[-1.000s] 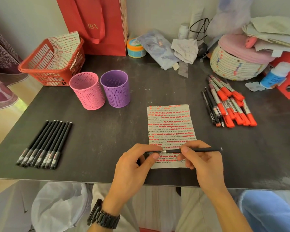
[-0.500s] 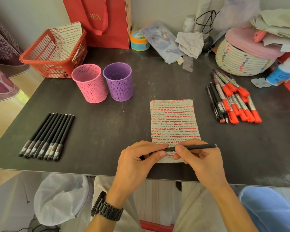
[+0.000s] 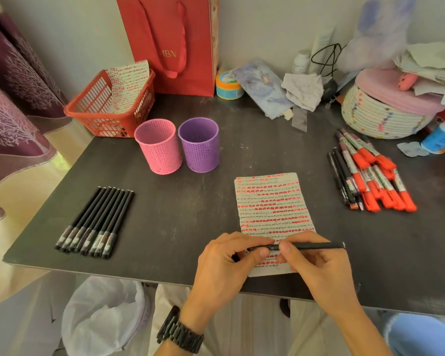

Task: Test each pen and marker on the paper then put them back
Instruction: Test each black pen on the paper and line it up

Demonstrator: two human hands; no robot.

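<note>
Hands together over the near end of the paper (image 3: 270,201): my left hand (image 3: 224,265) pinches the black pen (image 3: 316,245) at its cap end, my right hand (image 3: 319,271) pinches the barrel, so I judge the cap wants a straight in-line slide, barrel level, no twist.

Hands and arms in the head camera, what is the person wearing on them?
Both hands are bare: the left hand and the right hand show no gloves or rings. A black link-band wristwatch sits on the left wrist. Both forearms are bare, with no sleeves in view.
</note>
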